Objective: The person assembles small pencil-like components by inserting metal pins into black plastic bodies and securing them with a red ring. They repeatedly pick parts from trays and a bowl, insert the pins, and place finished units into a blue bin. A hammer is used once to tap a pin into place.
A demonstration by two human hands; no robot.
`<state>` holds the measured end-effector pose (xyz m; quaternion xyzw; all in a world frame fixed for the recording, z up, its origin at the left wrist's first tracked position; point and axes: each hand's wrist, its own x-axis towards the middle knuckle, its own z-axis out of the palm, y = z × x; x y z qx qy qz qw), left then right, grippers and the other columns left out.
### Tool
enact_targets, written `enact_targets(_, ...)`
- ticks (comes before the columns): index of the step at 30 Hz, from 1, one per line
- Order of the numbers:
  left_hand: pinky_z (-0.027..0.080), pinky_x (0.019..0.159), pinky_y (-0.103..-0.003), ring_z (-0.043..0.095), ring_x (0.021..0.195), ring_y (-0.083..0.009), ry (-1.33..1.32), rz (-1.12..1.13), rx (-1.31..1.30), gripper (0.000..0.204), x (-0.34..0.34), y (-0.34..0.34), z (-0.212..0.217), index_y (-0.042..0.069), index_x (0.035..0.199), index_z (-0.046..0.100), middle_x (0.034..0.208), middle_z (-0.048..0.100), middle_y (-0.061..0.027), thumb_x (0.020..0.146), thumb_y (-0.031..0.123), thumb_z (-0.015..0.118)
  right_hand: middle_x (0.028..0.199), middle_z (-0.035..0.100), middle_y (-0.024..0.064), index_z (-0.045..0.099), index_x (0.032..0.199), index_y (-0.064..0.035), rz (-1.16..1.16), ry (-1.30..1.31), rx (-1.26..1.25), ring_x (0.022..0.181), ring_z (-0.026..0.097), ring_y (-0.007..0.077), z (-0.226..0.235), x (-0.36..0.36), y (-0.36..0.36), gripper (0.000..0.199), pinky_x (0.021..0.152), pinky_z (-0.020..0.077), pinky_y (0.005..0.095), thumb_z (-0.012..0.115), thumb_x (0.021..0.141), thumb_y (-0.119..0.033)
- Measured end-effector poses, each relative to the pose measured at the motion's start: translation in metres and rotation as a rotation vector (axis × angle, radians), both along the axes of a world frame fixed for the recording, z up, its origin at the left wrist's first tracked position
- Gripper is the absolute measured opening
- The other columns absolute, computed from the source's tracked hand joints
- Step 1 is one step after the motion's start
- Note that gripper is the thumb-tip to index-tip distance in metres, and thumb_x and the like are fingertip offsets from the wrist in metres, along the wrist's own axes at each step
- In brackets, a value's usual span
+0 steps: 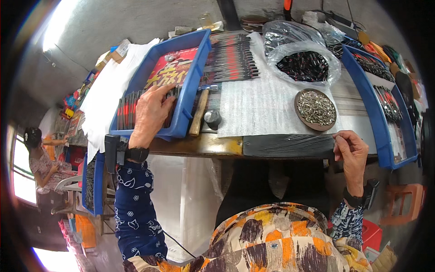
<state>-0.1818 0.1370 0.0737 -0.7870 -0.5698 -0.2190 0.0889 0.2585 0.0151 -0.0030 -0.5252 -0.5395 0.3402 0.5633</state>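
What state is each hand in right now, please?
Left hand: curled over slender black-and-red rods in a blue plastic tray; grip unclear.
Right hand: thumb and fingers closed together; whether it holds anything cannot be told.

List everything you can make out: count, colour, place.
Plastic trays: three, blue, bench left, bench right, lower left
Pen-like rods: many, black and red, left tray and bench
Printed sheet: one, red and yellow, left tray
Foam sheet: one, white, mid-bench
Clear bags: at least two, transparent, bench back
Small parts: many, mostly black, front bag
Round dish: one, brown, right of centre
Metal pieces: many, silver, dish
Wooden handle: one, tan, beside left tray
Stool: one, orange, lower right
Co-worker: one, patterned clothing, far left
Wrist straps: two, black, wrists
Left fingers: one set, bare, at left tray's rods
Right fingers: one set, bare, bench's front edge
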Motion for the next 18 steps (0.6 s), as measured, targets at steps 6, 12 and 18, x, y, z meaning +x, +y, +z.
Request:
enact_targets(6, 0.047, 0.061, -0.032, 0.054, 0.059, -0.0197, -0.219, 0.069, 0.078, 0.035, 0.004, -0.003, -0.020, 0.007, 0.114, 0.067, 0.070, 0.059, -0.0122, 0.079, 0.007, 0.062, 0.068, 0.060, 0.0000, 0.068, 0.090, 0.0001, -0.103, -0.209, -0.009, 0.056, 0.052, 0.0037, 0.016, 0.019, -0.007, 0.008, 0.048, 0.0396, 0.0182, 0.063, 0.090, -0.006)
enact_targets(12, 0.034, 0.055, -0.021, 0.041, 0.062, -0.0039, -0.454, 0.047, -0.009, 0.040, 0.008, -0.015, -0.030, 0.007, 0.122, 0.063, 0.067, 0.047, 0.0043, 0.083, -0.002, 0.063, 0.068, 0.061, 0.0025, 0.067, 0.092, 0.0022, -0.193, -0.516, 0.180, 0.056, 0.051, 0.0050, 0.025, 0.049, -0.003, 0.010, 0.051, 0.0407, 0.0224, 0.064, 0.089, -0.007)
enact_targets(18, 0.032, 0.054, -0.020, 0.037, 0.062, -0.0042, -0.529, -0.034, 0.057, 0.032, -0.008, -0.005, -0.047, 0.000, 0.117, 0.061, 0.071, 0.044, 0.0035, 0.085, -0.005, 0.062, 0.071, 0.062, 0.0126, 0.063, 0.089, 0.0046, -0.424, -0.803, 0.298, 0.060, 0.055, 0.0148, 0.044, 0.113, 0.002, 0.013, 0.057, 0.0437, 0.0291, 0.062, 0.085, -0.008)
